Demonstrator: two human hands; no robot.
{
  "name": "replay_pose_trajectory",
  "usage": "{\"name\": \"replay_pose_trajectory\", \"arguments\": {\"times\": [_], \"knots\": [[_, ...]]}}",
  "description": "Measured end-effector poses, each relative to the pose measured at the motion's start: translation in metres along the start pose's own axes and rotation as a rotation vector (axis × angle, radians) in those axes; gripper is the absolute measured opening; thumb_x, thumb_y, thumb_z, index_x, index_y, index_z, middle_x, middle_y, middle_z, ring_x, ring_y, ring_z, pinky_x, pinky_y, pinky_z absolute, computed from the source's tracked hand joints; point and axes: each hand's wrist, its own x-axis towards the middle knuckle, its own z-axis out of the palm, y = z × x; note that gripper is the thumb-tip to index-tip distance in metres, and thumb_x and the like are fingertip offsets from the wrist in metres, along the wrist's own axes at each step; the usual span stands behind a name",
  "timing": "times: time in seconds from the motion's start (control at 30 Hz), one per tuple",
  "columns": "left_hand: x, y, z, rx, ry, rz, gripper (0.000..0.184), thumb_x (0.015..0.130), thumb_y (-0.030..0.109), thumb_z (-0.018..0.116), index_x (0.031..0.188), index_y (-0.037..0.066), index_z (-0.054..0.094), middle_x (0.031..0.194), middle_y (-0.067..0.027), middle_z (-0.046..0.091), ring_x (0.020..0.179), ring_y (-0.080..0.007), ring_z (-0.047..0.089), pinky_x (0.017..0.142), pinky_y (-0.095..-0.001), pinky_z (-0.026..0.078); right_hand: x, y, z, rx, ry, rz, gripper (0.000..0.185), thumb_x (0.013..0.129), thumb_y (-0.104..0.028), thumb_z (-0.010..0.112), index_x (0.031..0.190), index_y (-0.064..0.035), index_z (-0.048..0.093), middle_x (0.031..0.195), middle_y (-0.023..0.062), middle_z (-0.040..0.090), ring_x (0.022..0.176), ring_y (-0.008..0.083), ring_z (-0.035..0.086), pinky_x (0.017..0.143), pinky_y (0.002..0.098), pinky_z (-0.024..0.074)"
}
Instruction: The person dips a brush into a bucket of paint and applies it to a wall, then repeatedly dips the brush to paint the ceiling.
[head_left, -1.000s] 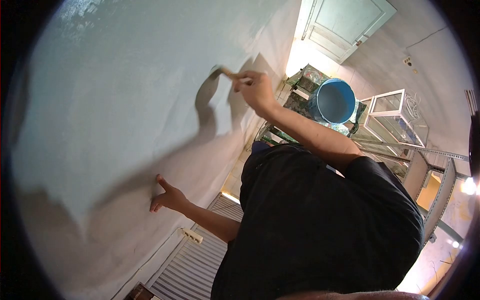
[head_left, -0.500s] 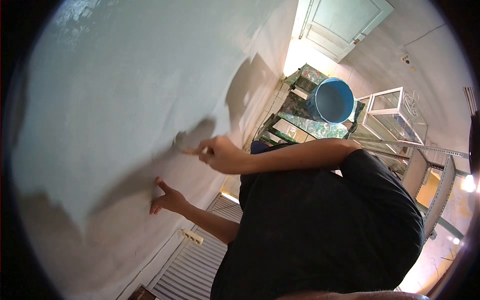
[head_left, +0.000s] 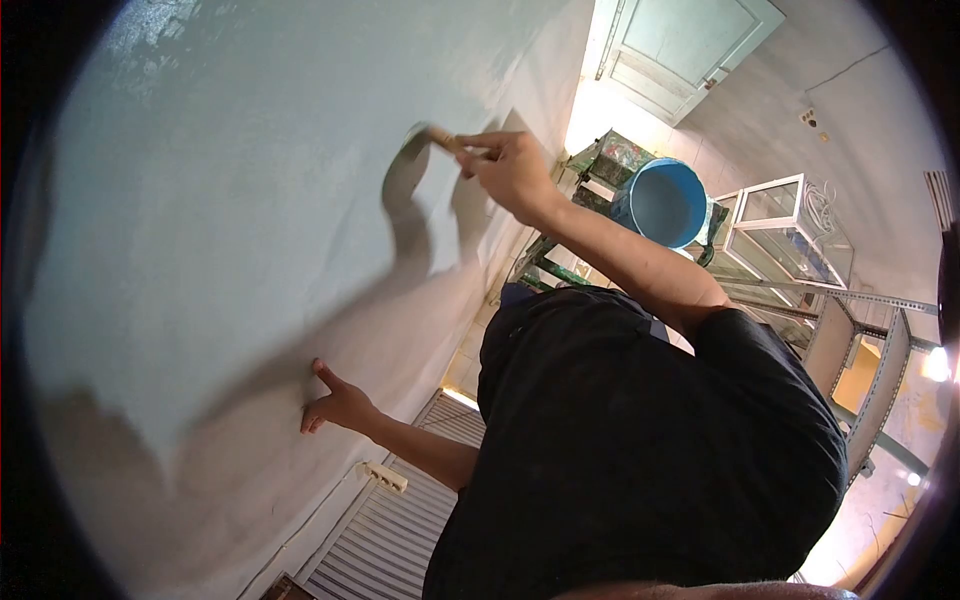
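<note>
The right hand (head_left: pixel 513 178) closes on a light-handled brush (head_left: pixel 441 137) at the pale blue-green wall (head_left: pixel 250 200), apparently mid-stroke, calling for even pressure. The left hand (head_left: pixel 345 404), partly open, rests against the wall, gripping nothing.

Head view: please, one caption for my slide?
A brush in the right hand, the left hand at a two-toned wall.

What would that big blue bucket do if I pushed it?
The blue bucket would probably stay stiff, as its rim keeps a neat round shape. That roundness might also let it roll if it fell on its side. It could be heavy if the greyish part inside is paint, but I can't tell how full it is.
</note>
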Motion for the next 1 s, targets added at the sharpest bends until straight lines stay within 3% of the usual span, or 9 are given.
{"name": "replay_pose_trajectory", "arguments": {"times": [0.1, 0.2, 0.5, 0.63, 0.67, 0.77, 0.87, 0.93, 1.0], "knots": [[0.002, -0.002, 0.0, 0.002, 0.007, 0.016, 0.149, 0.082, 0.081, 0.061, 0.14, -0.03, -0.021, 0.153, -0.0517, -0.014, 0.152, -0.0547, -0.007, 0.127, -0.047, 0.004, 0.004, -0.003, -0.005, 0.069, 0.156, -0.028, 0.03, 0.096, -0.011, 0.071, 0.124, 0.0006, 0.072, 0.076, 0.0027, 0.069, 0.059, 0.0038, 0.049, 0.049, 0.0229, 0.0372], [-0.001, 0.0, -0.001, -0.009, -0.008, 0.011, 0.15, 0.082, 0.081, 0.061, 0.139, -0.029, -0.023, 0.152, -0.0523, -0.015, 0.151, -0.0557, -0.008, 0.127, -0.0479, 0.003, -0.005, -0.012, 0.004, 0.057, 0.356, -0.105, 0.028, 0.093, -0.006, 0.069, 0.12, -0.0008, 0.074, 0.069, 0.0096, 0.07, 0.056, 0.01, 0.055, 0.052, 0.0315, 0.0453], [0.004, -0.004, 0.001, 0.044, -0.001, 0.019, 0.149, 0.084, 0.08, 0.061, 0.137, -0.032, -0.022, 0.15, -0.0549, -0.014, 0.151, -0.056, -0.006, 0.127, -0.0473, 0.006, -0.091, -0.011, 0.084, 0.096, 0.038, -0.109, 0.02, 0.09, -0.004, 0.067, 0.106, 0.004, 0.075, 0.067, 0.0213, 0.065, 0.053, 0.0238, 0.055, 0.055, 0.0403, 0.0464], [0.007, -0.006, 0.002, 0.081, -0.013, 0.029, 0.149, 0.083, 0.08, 0.061, 0.136, -0.033, -0.021, 0.148, -0.0578, -0.012, 0.151, -0.0575, -0.002, 0.127, -0.046, 0.009, -0.122, 0.005, 0.092, 0.035, -0.505, -0.189, 0.015, 0.083, -0.002, 0.066, 0.093, 0.0039, 0.076, 0.078, 0.0237, 0.071, 0.072, 0.0399, 0.069, 0.069, 0.0441, 0.0539], [0.007, -0.005, 0.0, 0.083, -0.015, 0.026, 0.149, 0.083, 0.08, 0.062, 0.136, -0.033, -0.02, 0.147, -0.0588, -0.011, 0.15, -0.058, -0.001, 0.127, -0.0455, 0.011, -0.131, 0.005, 0.091, -0.031, -0.581, -0.173, 0.015, 0.082, -0.003, 0.066, 0.092, 0.0039, 0.075, 0.082, 0.0248, 0.072, 0.081, 0.04, 0.072, 0.075, 0.0452, 0.0558], [0.004, 0.004, -0.005, 0.099, -0.019, 0.019, 0.15, 0.083, 0.08, 0.062, 0.136, -0.034, -0.019, 0.146, -0.0593, -0.01, 0.15, -0.0582, 0.0, 0.126, -0.045, 0.014, -0.125, 0.008, 0.093, 0.021, -0.562, -0.169, 0.017, 0.081, -0.003, 0.066, 0.094, 0.0032, 0.076, 0.084, 0.0254, 0.072, 0.08, 0.0393, 0.072, 0.075, 0.0453, 0.0557], [0.003, -0.002, -0.002, 0.109, -0.008, 0.005, 0.15, 0.082, 0.081, 0.062, 0.137, -0.034, -0.018, 0.148, -0.0578, -0.01, 0.151, -0.0574, -0.001, 0.126, -0.0449, 0.014, -0.08, 0.0, 0.07, -0.013, -0.346, -0.165, 0.023, 0.082, -0.006, 0.071, 0.103, -0.0018, 0.079, 0.085, 0.0249, 0.073, 0.074, 0.0319, 0.072, 0.071, 0.0422, 0.0564], [0.006, -0.004, 0.0, 0.106, 0.004, 0.004, 0.15, 0.082, 0.081, 0.062, 0.137, -0.034, -0.017, 0.149, -0.0568, -0.01, 0.151, -0.057, -0.002, 0.126, -0.0449, 0.014, -0.059, 0.0, 0.05, -0.088, -0.238, -0.125, 0.022, 0.084, -0.014, 0.077, 0.104, -0.0049, 0.08, 0.077, 0.0204, 0.073, 0.065, 0.0235, 0.071, 0.064, 0.0351, 0.056], [0.006, -0.006, -0.001, 0.067, -0.02, 0.013, 0.151, 0.082, 0.082, 0.062, 0.137, -0.033, -0.019, 0.152, -0.0539, -0.011, 0.152, -0.0556, -0.004, 0.127, -0.0452, 0.009, -0.036, 0.004, 0.027, -0.136, -0.174, -0.08, 0.023, 0.092, -0.012, 0.075, 0.113, -0.0033, 0.077, 0.074, 0.0074, 0.074, 0.059, 0.0065, 0.057, 0.052, 0.0275, 0.0458]]}}
